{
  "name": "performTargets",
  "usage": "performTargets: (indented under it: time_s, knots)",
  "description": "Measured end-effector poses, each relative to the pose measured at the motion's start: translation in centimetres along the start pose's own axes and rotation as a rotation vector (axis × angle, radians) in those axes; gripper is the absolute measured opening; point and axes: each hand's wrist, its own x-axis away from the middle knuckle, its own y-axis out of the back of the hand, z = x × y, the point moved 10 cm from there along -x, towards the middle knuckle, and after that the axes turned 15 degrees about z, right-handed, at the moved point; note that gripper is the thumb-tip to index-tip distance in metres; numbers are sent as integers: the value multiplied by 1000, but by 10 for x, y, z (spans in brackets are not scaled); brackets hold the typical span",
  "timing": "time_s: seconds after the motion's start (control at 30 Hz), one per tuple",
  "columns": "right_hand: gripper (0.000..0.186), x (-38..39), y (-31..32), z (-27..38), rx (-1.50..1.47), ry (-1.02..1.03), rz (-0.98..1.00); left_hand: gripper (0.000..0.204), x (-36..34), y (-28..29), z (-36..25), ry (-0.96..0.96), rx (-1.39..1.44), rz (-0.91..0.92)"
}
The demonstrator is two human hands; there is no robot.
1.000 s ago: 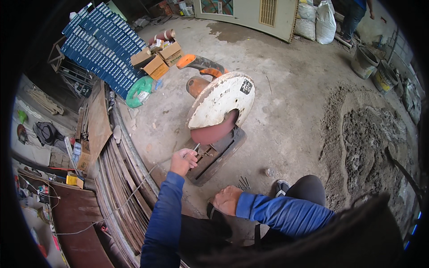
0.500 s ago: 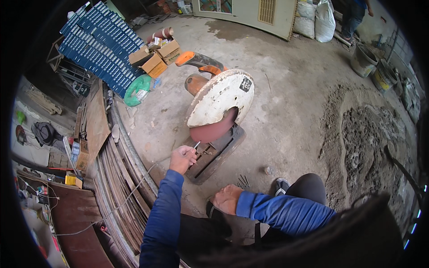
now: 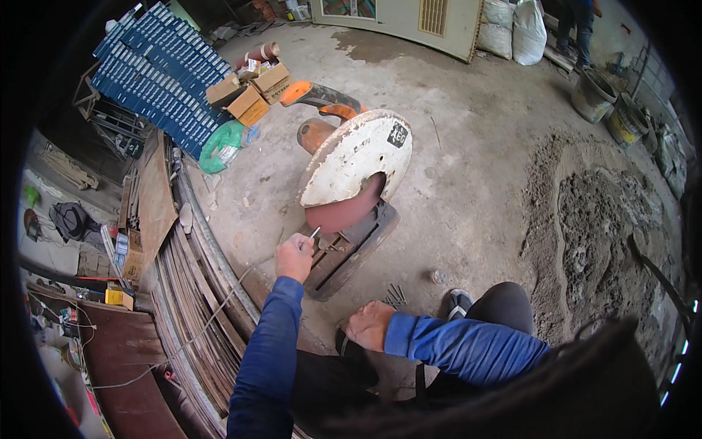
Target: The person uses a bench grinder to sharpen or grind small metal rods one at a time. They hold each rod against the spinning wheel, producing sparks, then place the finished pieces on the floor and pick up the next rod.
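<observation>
In front of me stands a chop saw with a white, chipped blade guard point(image 3: 358, 157), an orange and black handle point(image 3: 322, 95) and a dark metal base point(image 3: 358, 252). Below the guard shows its reddish-brown disc point(image 3: 340, 212), smooth as if blurred. My left hand point(image 3: 294, 257) pinches a thin metal rod point(image 3: 316, 231), its tip up at the disc's lower edge; whether they touch I cannot tell. My right hand point(image 3: 369, 325) rests low beside my shoe, fingers curled and mostly hidden. Several similar metal rods point(image 3: 395, 295) lie on the floor just beyond it.
A small round container point(image 3: 439, 276) stands near my other shoe point(image 3: 459, 301). To the right spreads a heap of wet-looking sand or mortar point(image 3: 603, 227), with buckets point(image 3: 594, 95) behind. Long pipes and strips point(image 3: 201, 307) lie left, crossed by a cable point(image 3: 219, 311). Blue boxes point(image 3: 161, 77) are stacked farther back.
My left hand and the rod have shifted very slightly left and up, along with the whole view. The right hand stays where it was.
</observation>
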Motion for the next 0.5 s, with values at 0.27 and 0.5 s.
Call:
performTargets:
  time_s: [0.27, 0.5]
  knots:
    - [21, 0, -1, 2, 37, -5, 58, 21, -5, 2, 1, -8, -125, -59]
    - [22, -2, -2, 2, 40, -17, 77, 22, 0, 7, -12, -24, -279, -107]
